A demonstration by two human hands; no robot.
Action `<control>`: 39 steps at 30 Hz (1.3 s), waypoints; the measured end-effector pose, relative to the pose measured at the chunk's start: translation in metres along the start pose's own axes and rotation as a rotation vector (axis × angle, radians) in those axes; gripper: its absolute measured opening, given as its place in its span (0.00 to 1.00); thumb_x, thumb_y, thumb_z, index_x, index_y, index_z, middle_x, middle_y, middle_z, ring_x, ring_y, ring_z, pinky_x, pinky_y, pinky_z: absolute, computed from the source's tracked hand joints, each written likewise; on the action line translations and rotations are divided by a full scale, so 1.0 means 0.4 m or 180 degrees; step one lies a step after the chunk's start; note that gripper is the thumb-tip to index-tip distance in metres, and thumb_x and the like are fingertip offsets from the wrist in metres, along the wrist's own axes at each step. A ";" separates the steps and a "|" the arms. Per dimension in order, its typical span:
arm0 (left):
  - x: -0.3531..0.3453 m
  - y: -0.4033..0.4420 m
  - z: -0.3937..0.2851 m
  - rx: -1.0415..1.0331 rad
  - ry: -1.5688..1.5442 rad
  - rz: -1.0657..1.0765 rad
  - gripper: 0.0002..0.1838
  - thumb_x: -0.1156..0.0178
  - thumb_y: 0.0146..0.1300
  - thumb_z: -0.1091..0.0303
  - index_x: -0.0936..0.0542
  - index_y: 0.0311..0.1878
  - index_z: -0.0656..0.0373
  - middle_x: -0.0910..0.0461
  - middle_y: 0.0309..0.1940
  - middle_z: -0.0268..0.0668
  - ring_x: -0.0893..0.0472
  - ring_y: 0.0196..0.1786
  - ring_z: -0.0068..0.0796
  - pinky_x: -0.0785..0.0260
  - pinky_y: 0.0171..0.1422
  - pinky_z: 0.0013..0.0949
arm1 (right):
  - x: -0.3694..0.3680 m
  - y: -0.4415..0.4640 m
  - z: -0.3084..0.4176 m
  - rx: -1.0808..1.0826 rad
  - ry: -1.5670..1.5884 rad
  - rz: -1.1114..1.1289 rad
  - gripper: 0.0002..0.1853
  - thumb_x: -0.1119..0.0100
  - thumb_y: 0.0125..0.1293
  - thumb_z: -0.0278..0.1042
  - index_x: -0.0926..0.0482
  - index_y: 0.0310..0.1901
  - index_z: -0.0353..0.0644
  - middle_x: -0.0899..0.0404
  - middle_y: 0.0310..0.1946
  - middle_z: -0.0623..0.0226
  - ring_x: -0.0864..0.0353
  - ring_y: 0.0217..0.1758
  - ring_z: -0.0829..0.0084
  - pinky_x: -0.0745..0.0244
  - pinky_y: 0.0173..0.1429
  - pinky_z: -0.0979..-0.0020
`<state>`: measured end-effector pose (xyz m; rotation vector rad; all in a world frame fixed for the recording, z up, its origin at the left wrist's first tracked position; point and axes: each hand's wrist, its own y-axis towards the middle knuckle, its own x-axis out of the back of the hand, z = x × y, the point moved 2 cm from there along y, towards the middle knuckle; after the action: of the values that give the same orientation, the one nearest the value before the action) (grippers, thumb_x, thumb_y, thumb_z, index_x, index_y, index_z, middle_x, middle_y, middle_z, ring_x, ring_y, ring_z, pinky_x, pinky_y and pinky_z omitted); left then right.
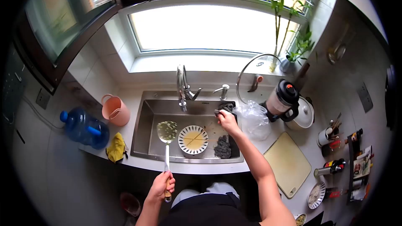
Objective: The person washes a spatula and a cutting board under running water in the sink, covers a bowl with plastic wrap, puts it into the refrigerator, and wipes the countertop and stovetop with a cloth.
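My left hand (159, 186) is closed around the wooden handle of a metal spatula (167, 152), held over the sink's front edge. Its blade is covered with small pale-green food bits. Over the right part of the sink (144, 113), my right hand (227, 122) is closed, with a small dark thing at its fingertips that I cannot make out. A striped-rim plate (193, 139) lies on the sink bottom with yellowish liquid and a pair of chopsticks (197, 137) across it. Beside it sits a dark grey scrubber-like clump (222, 147); dark material (227, 106) lies in the back right corner.
A faucet (182, 88) and soap dispenser (224, 92) stand behind the sink. To the left are a pink bucket (116, 111), a blue water jug (87, 129) and a yellow cloth (117, 148). Rightward are a plastic bag (253, 122), blender (281, 100), white pot (303, 115) and cutting board (287, 164).
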<state>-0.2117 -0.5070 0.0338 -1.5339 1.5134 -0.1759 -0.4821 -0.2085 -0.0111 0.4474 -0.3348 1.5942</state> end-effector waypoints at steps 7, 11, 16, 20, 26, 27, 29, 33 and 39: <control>-0.018 -0.027 -0.044 -0.0782 -0.0620 -0.0314 0.13 0.53 0.75 0.57 0.31 0.36 0.55 0.33 0.21 0.32 0.37 0.14 0.18 0.38 0.18 0.25 | -0.166 0.328 0.048 0.1148 -0.2122 0.0358 0.06 0.49 0.62 0.30 0.25 0.37 0.39 0.32 0.65 0.65 0.24 0.56 0.55 0.25 0.56 0.60; -0.045 -0.008 -0.054 -0.0884 -0.0766 -0.0431 0.14 0.53 0.75 0.56 0.30 0.36 0.55 0.33 0.21 0.31 0.37 0.14 0.17 0.40 0.18 0.24 | -0.210 0.411 -0.024 0.1604 -0.2457 0.0469 0.06 0.50 0.59 0.26 0.23 0.36 0.40 0.25 0.56 0.67 0.23 0.54 0.62 0.23 0.55 0.64; -0.077 0.020 -0.077 -0.0888 -0.0792 -0.0506 0.14 0.54 0.75 0.57 0.31 0.37 0.55 0.33 0.22 0.31 0.38 0.14 0.17 0.40 0.17 0.23 | -0.196 0.366 -0.008 0.1739 -0.2166 0.0359 0.07 0.50 0.59 0.24 0.23 0.37 0.39 0.24 0.45 0.64 0.23 0.49 0.61 0.23 0.51 0.63; -0.094 0.023 -0.091 -0.1026 -0.0777 -0.0530 0.14 0.54 0.75 0.56 0.31 0.37 0.55 0.34 0.22 0.30 0.39 0.14 0.16 0.41 0.17 0.22 | -0.204 0.274 0.027 0.1592 -0.1874 0.0218 0.06 0.50 0.62 0.27 0.23 0.37 0.42 0.25 0.40 0.61 0.22 0.45 0.59 0.22 0.46 0.61; -0.097 0.024 -0.099 -0.1189 -0.0778 -0.0541 0.15 0.54 0.75 0.55 0.31 0.37 0.55 0.34 0.21 0.30 0.39 0.13 0.16 0.41 0.17 0.22 | -0.349 0.066 -0.091 -0.1249 0.1078 0.2325 0.09 0.47 0.69 0.33 0.22 0.46 0.41 0.23 0.28 0.69 0.30 0.22 0.82 0.32 0.24 0.78; -0.098 0.022 -0.098 -0.1211 -0.0780 -0.0553 0.15 0.54 0.75 0.55 0.31 0.37 0.55 0.34 0.21 0.30 0.39 0.13 0.16 0.41 0.17 0.22 | -0.365 0.045 -0.099 -0.1616 0.1408 0.2397 0.10 0.49 0.72 0.34 0.23 0.48 0.40 0.22 0.30 0.69 0.33 0.20 0.84 0.34 0.22 0.81; -0.101 0.017 -0.094 -0.1236 -0.0791 -0.0594 0.15 0.54 0.75 0.55 0.31 0.36 0.55 0.34 0.21 0.30 0.39 0.13 0.16 0.41 0.17 0.22 | -0.407 0.040 -0.128 -0.1742 0.1687 0.2340 0.09 0.49 0.72 0.34 0.23 0.46 0.39 0.22 0.28 0.67 0.32 0.20 0.84 0.35 0.21 0.82; -0.111 0.007 -0.081 -0.1234 -0.0797 -0.0595 0.14 0.54 0.75 0.55 0.31 0.37 0.55 0.34 0.22 0.30 0.39 0.13 0.16 0.41 0.17 0.22 | -0.437 0.057 -0.136 -0.2066 0.2125 0.2202 0.09 0.47 0.72 0.32 0.23 0.45 0.36 0.21 0.28 0.66 0.31 0.19 0.86 0.36 0.18 0.82; -0.116 0.002 -0.056 -0.1282 -0.0834 -0.0548 0.14 0.54 0.75 0.55 0.32 0.37 0.55 0.33 0.22 0.31 0.38 0.13 0.16 0.40 0.17 0.23 | -0.487 0.080 -0.123 -0.2149 0.2615 0.1787 0.11 0.45 0.71 0.35 0.24 0.46 0.35 0.20 0.26 0.62 0.29 0.15 0.81 0.28 0.20 0.81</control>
<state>-0.2379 -0.4790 0.0685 -1.9222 1.2564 0.2391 -0.5104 -0.3586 -0.1455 -0.8764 -0.3463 1.9182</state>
